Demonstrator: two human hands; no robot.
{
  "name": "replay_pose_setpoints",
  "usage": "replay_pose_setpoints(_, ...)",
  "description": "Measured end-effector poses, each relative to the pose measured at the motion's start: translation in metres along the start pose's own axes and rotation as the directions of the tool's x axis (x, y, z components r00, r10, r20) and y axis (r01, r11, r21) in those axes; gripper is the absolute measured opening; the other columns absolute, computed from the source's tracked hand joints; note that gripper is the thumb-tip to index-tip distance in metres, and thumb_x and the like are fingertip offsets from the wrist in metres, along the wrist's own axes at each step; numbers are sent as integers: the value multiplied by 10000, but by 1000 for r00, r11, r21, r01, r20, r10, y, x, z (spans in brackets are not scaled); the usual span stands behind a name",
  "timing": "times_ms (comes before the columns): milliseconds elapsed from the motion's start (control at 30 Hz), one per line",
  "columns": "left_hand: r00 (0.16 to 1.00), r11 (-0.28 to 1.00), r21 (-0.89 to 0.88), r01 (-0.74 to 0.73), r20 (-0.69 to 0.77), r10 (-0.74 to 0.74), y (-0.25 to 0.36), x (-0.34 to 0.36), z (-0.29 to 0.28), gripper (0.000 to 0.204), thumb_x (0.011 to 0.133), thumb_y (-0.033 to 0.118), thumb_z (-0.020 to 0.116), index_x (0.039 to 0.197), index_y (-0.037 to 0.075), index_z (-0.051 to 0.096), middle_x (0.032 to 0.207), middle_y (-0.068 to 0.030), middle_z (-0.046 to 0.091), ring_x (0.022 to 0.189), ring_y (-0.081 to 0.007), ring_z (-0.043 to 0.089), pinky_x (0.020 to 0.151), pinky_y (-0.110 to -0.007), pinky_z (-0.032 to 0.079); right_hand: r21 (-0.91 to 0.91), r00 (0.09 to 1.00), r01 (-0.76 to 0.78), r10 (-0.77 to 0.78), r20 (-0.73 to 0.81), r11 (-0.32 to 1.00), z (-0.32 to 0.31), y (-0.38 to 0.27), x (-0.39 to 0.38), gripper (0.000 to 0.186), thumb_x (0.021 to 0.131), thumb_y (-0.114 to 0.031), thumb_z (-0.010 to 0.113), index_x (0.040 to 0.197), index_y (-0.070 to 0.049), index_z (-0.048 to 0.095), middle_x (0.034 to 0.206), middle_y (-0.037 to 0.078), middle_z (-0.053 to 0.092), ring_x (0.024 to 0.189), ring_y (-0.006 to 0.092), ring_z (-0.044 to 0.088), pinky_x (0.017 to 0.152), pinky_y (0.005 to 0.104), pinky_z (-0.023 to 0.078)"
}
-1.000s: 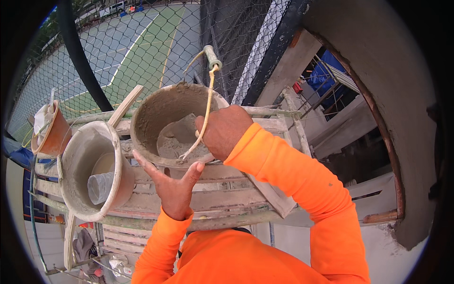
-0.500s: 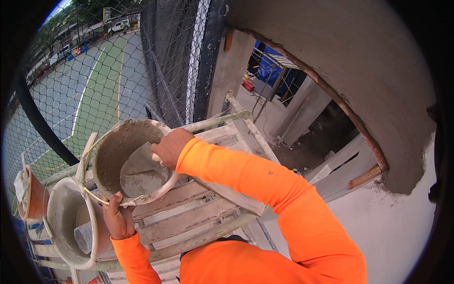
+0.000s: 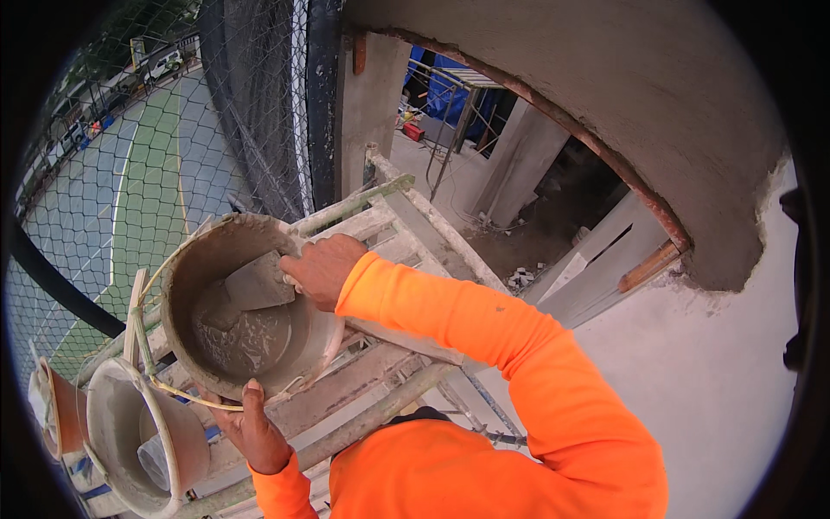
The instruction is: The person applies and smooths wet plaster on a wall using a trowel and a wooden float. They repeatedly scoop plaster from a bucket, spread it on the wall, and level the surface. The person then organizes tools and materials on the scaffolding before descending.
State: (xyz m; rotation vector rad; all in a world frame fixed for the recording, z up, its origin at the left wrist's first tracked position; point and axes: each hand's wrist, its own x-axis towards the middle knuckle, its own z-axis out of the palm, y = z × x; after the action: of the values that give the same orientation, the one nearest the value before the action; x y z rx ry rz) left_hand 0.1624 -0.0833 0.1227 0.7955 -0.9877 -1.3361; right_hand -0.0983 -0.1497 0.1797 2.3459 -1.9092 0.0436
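A mortar bucket stands tilted in front of me, its inside caked with grey cement. Wet mortar lies in the bottom. My right hand is closed around the handle of a trowel, whose flat blade reaches into the bucket above the mortar. With thumb over the near rim and fingers beneath, my left hand grips the bucket. A thin yellowish bail handle hangs along the bucket's near left side.
Wooden slats and poles of a scaffold platform carry the bucket. To the left stand a second pale bucket and an orange bucket. A chain-link fence rises beyond. At right is a plastered wall with a rough-edged opening.
The bucket has tipped, showing more of the mortar inside. My left hand has shifted right along the rim, and the trowel blade has turned flatter. The whole view has swung slightly right.
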Motion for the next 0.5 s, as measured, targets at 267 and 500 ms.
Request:
replay_pose_setpoints(267,991,986,146,-77,118,60,-7,-4,-7,899,936,-67,591,1706,-45,127,1662,-176,371,1483,-242,420,1220,-354,340,19,994,-61,63,-85,998,-17,9,-28,286,945,-316,730,1134,-111,671,881,180,746,817,387,755,725,526,583)
replay_pose_setpoints(500,987,979,181,-94,146,68,-13,-11,1,968,907,-81,598,1719,-23,76,1706,-184,291,1514,-252,383,1233,-368,321,8,998,-22,21,58,1000,-23,-4,-34,282,934,-310,738,1110,-95,690,866,175,747,809,390,753,705,503,589)
